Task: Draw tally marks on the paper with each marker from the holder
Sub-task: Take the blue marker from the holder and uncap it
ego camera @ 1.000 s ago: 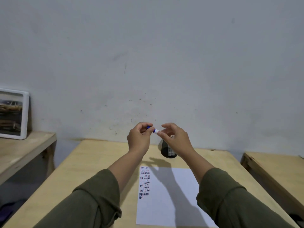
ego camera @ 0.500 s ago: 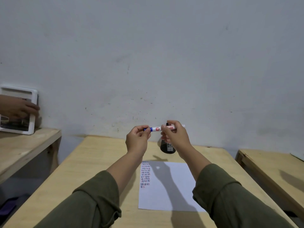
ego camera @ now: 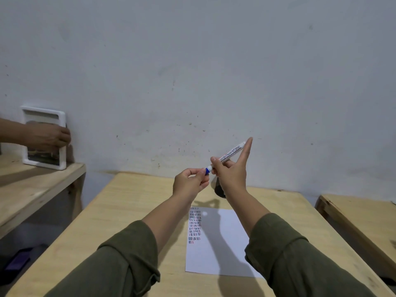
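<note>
Both hands are raised above the wooden table [ego camera: 128, 211]. My right hand [ego camera: 232, 172] grips a white marker [ego camera: 230, 154] by its barrel, which slants up to the right along my stretched forefinger. My left hand [ego camera: 189, 183] pinches the marker's blue cap [ego camera: 207, 169] at its lower left end. The white paper [ego camera: 220, 249] lies flat below my arms, with rows of dark and red tally marks [ego camera: 194, 225] down its left edge. The dark holder [ego camera: 219, 189] stands behind my right wrist, mostly hidden.
Another person's hand [ego camera: 49, 136] holds a white-framed picture [ego camera: 44, 137] leaning on the wall, on a wooden bench [ego camera: 32, 189] at the left. A second wooden bench [ego camera: 360, 219] stands at the right. A dark object [ego camera: 17, 262] lies on the floor at lower left.
The marker has tilted from level to slanting up-right, and my right forefinger has stretched out along it. The other person's hand has come further in over the framed picture.
</note>
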